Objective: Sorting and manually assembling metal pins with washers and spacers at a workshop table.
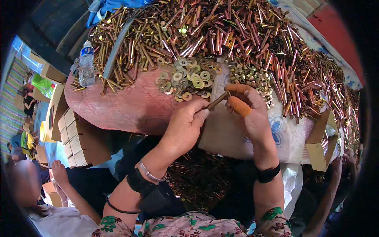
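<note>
My left hand [187,120] pinches a slim brass-coloured bolt [216,102] between thumb and forefinger, tilted up to the right. At its upper end is my right hand [252,110], with orange coverings on thumb and forefinger, closed about the tip. Whether a small nut sits between those fingertips is too small to tell. Just beyond my hands lies a heap of flat washers [183,77], silver and yellowish. To its right are many small nuts [252,73]. Long metal bolts [138,55] are piled at the far left, and pinkish metal tubes [252,29] at the far middle and right.
A plastic water bottle [86,65] stands at the left on the red woven sack [118,104]. An open cardboard box [316,148] sits at the right edge. Stacked cartons [73,138] stand left. Another person [59,213] sits lower left; another person's arm [329,193] shows lower right.
</note>
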Demonstrator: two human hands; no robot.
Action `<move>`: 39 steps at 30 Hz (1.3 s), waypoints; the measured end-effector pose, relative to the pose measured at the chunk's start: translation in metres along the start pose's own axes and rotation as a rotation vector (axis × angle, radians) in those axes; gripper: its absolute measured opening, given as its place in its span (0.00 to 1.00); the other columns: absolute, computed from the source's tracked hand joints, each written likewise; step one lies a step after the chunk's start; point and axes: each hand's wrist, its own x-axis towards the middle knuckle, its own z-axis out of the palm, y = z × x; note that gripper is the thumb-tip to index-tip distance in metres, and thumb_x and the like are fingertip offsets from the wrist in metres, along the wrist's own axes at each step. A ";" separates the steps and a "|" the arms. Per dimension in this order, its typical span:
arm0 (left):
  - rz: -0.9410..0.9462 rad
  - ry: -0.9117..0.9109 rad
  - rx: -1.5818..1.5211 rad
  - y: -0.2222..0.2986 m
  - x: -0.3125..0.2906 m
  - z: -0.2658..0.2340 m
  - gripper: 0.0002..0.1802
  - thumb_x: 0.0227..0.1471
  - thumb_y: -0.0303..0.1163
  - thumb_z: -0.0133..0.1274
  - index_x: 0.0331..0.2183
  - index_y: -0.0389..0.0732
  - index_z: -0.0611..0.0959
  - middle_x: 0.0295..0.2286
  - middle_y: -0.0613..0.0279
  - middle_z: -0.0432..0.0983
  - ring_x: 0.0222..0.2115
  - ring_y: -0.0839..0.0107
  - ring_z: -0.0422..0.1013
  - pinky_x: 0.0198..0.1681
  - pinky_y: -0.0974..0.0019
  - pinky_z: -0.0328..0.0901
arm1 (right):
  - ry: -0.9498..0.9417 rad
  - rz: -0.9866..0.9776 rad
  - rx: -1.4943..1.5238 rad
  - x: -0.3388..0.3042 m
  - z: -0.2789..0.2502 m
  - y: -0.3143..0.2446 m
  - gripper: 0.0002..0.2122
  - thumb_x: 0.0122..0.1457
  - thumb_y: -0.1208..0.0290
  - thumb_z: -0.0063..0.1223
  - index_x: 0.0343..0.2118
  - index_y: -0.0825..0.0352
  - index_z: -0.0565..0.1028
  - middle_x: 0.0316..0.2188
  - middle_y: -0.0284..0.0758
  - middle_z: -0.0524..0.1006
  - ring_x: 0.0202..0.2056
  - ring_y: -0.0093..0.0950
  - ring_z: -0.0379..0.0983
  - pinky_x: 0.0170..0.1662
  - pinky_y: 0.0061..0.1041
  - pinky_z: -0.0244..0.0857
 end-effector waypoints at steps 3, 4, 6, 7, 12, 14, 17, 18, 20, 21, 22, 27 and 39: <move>-0.056 -0.010 0.013 0.008 -0.002 0.001 0.11 0.52 0.27 0.44 0.38 0.35 0.75 0.23 0.67 0.70 0.25 0.77 0.65 0.31 0.73 0.61 | -0.033 0.084 0.003 -0.001 -0.009 -0.005 0.12 0.50 0.77 0.53 0.39 0.69 0.71 0.29 0.30 0.73 0.30 0.18 0.67 0.34 0.16 0.62; -0.008 0.003 0.124 0.009 -0.002 0.002 0.11 0.51 0.27 0.44 0.38 0.35 0.75 0.24 0.64 0.71 0.26 0.75 0.66 0.31 0.71 0.62 | -0.047 0.124 0.013 -0.002 -0.012 -0.006 0.12 0.50 0.77 0.54 0.39 0.69 0.72 0.29 0.30 0.73 0.30 0.18 0.67 0.35 0.16 0.62; 0.091 0.029 0.345 0.008 -0.001 0.004 0.11 0.50 0.27 0.45 0.37 0.35 0.76 0.25 0.59 0.73 0.28 0.70 0.69 0.33 0.68 0.63 | -0.027 0.085 -0.095 -0.004 -0.014 -0.001 0.12 0.50 0.77 0.54 0.39 0.70 0.71 0.30 0.30 0.73 0.32 0.18 0.68 0.36 0.17 0.62; 0.057 0.015 0.329 0.009 -0.001 0.004 0.11 0.50 0.27 0.45 0.36 0.35 0.76 0.26 0.56 0.74 0.29 0.68 0.70 0.33 0.67 0.63 | -0.020 0.062 -0.146 -0.005 -0.012 0.000 0.12 0.50 0.77 0.55 0.39 0.70 0.71 0.30 0.31 0.73 0.32 0.19 0.68 0.37 0.17 0.62; 0.053 -0.027 0.263 0.009 -0.002 0.001 0.11 0.49 0.27 0.45 0.36 0.35 0.76 0.26 0.52 0.74 0.29 0.64 0.71 0.34 0.66 0.64 | -0.029 0.200 0.011 -0.008 -0.014 -0.011 0.12 0.49 0.77 0.55 0.38 0.73 0.71 0.31 0.33 0.73 0.33 0.20 0.68 0.38 0.17 0.63; 0.061 -0.057 0.298 0.009 -0.002 0.001 0.11 0.49 0.27 0.45 0.36 0.35 0.76 0.26 0.52 0.74 0.29 0.64 0.71 0.34 0.67 0.64 | -0.038 0.220 0.001 -0.010 -0.016 -0.012 0.12 0.50 0.77 0.55 0.38 0.73 0.71 0.31 0.33 0.74 0.33 0.20 0.69 0.37 0.17 0.63; 0.093 -0.060 0.334 0.009 -0.002 0.004 0.11 0.50 0.26 0.45 0.36 0.35 0.76 0.27 0.54 0.74 0.30 0.67 0.71 0.35 0.67 0.64 | -0.026 0.211 -0.104 -0.011 -0.016 -0.013 0.12 0.49 0.76 0.55 0.37 0.73 0.71 0.31 0.33 0.74 0.33 0.19 0.69 0.37 0.17 0.63; 0.107 -0.054 0.343 0.009 -0.002 0.006 0.11 0.50 0.26 0.45 0.36 0.35 0.76 0.27 0.54 0.74 0.30 0.69 0.70 0.36 0.68 0.64 | -0.033 0.196 -0.111 -0.012 -0.015 -0.012 0.12 0.49 0.76 0.56 0.37 0.73 0.71 0.31 0.33 0.74 0.32 0.19 0.69 0.37 0.17 0.63; 0.083 -0.074 0.266 0.008 -0.002 0.010 0.11 0.51 0.26 0.44 0.38 0.36 0.75 0.27 0.57 0.74 0.29 0.71 0.69 0.34 0.69 0.63 | -0.048 0.162 -0.125 -0.013 -0.014 -0.011 0.13 0.49 0.75 0.56 0.37 0.73 0.71 0.30 0.33 0.74 0.32 0.19 0.69 0.37 0.18 0.63; 0.071 -0.083 0.227 0.007 -0.002 0.012 0.12 0.51 0.26 0.44 0.39 0.37 0.74 0.27 0.59 0.73 0.28 0.73 0.68 0.33 0.70 0.63 | -0.081 0.170 -0.119 -0.014 -0.011 -0.012 0.13 0.49 0.75 0.57 0.36 0.72 0.71 0.29 0.33 0.74 0.31 0.19 0.69 0.36 0.18 0.64; 0.016 -0.090 0.117 0.007 -0.002 0.014 0.13 0.52 0.29 0.44 0.41 0.38 0.73 0.27 0.61 0.72 0.27 0.75 0.66 0.31 0.71 0.62 | -0.114 0.176 -0.113 -0.015 -0.007 -0.013 0.12 0.48 0.74 0.58 0.36 0.72 0.72 0.29 0.33 0.74 0.30 0.20 0.69 0.36 0.19 0.64; -0.216 -0.094 -0.335 0.014 -0.001 0.018 0.21 0.55 0.44 0.42 0.45 0.41 0.70 0.26 0.71 0.67 0.23 0.84 0.59 0.24 0.81 0.53 | -0.073 0.170 -0.154 -0.015 -0.003 -0.009 0.12 0.46 0.71 0.61 0.31 0.71 0.73 0.27 0.32 0.75 0.28 0.20 0.70 0.33 0.20 0.64; -0.213 -0.025 -0.444 0.013 -0.002 0.029 0.18 0.55 0.40 0.45 0.42 0.38 0.73 0.31 0.67 0.70 0.30 0.83 0.62 0.33 0.79 0.59 | -0.153 0.209 -0.137 -0.017 0.006 -0.015 0.16 0.47 0.67 0.60 0.35 0.71 0.72 0.28 0.35 0.75 0.29 0.21 0.70 0.32 0.22 0.64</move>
